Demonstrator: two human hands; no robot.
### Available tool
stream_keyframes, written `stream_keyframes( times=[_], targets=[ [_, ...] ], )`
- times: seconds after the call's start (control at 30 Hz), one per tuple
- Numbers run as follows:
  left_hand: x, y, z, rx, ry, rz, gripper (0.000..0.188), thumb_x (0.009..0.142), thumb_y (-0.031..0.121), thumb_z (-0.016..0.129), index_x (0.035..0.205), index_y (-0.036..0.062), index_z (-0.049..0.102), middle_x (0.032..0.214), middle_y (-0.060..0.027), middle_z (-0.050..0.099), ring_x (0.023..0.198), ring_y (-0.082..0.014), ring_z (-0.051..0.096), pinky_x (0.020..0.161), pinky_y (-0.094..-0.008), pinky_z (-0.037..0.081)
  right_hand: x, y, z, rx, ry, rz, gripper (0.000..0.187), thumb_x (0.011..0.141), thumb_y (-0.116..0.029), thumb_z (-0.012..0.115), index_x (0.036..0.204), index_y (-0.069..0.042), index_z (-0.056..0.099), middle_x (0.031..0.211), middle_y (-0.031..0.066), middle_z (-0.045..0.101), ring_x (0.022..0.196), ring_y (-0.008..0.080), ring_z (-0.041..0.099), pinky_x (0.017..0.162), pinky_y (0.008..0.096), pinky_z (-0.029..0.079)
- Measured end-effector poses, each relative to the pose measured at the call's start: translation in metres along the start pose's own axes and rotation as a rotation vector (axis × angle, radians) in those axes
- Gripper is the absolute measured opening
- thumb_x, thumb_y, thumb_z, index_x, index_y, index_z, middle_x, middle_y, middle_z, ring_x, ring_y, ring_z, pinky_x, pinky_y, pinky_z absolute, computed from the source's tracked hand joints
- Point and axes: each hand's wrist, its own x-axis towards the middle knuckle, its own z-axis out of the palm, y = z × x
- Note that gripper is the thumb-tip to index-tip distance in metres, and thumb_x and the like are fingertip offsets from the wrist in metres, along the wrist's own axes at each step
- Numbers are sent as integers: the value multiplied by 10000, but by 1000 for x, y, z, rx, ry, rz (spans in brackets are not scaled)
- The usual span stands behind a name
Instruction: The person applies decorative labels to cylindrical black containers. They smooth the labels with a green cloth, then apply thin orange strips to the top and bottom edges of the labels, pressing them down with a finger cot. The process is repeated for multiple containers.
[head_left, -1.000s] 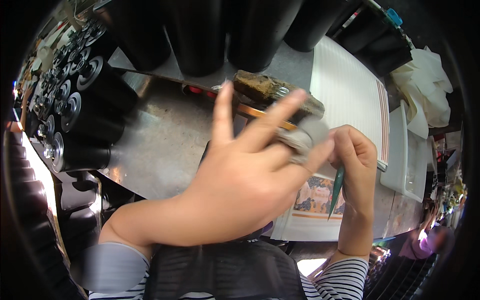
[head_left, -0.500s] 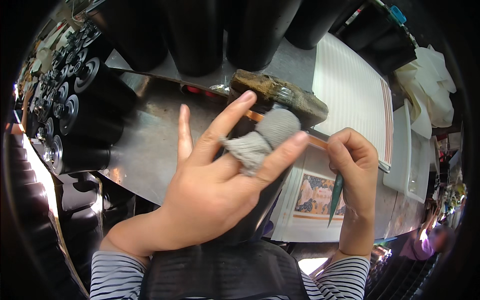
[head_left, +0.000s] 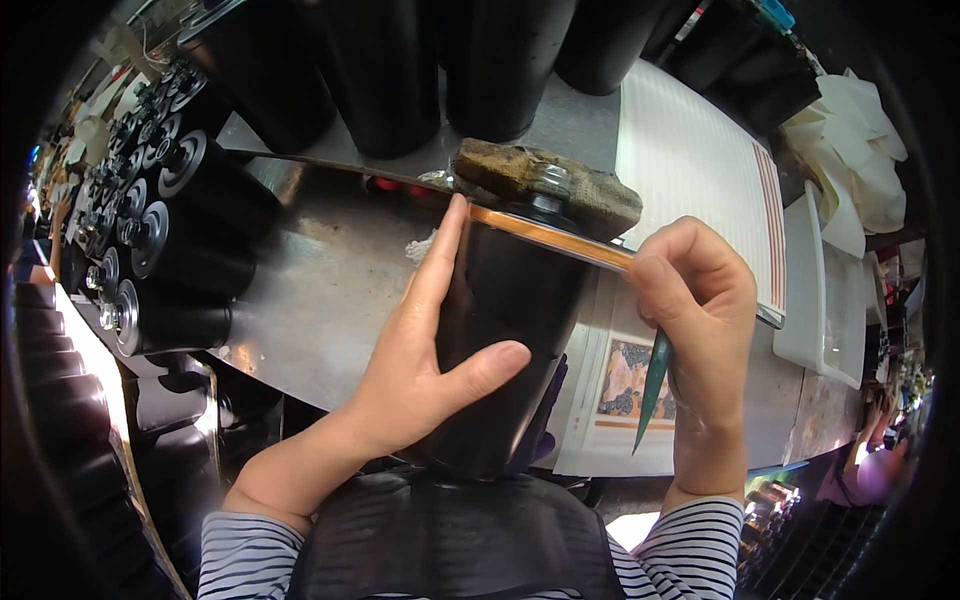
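A black cylinder leans away from me, its metal threaded neck resting by a worn wooden block. Across its shoulder runs a narrow orange strip with pale edges. My left hand lies along the cylinder's left side, fingers stretched up to the strip's left end and thumb spread over the front; it grips nothing. Thumb and forefinger of my right hand pinch the strip's right end. A green pointed tool hangs down out of the same hand, its upper part hidden by the fingers.
Black cylinders stand behind the metal table, and several more lie stacked at left. Right of the work are a striped sheet stack, a printed sheet, a white tray and crumpled paper. Another person is far right.
The grey cloth that was between my left fingers is no longer seen at the cylinder's top. My left hand has swung down and left onto the cylinder's side, uncovering the neck and strip.
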Motion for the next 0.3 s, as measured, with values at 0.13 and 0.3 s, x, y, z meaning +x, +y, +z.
stream_keyframes(
  times=[0.13,0.3],
  targets=[
    [-8,24,-4,496,9,120,737,841,233,652,1450,22,294,1384,-202,432,1343,-336,339,1086,-437,252,3,16,-8,-32,-5,21,133,858,-129,689,834,-10,634,724,-22,584,648,22,492,587,155,376],
    [-1,43,-1,1071,-157,306,641,831,138,628,1420,71,384,1403,-177,424,1355,-388,305,1099,-525,161,3,22,-14,-22,-12,74,132,889,-128,646,884,4,654,737,-7,597,650,32,503,598,172,406]
  ],
)
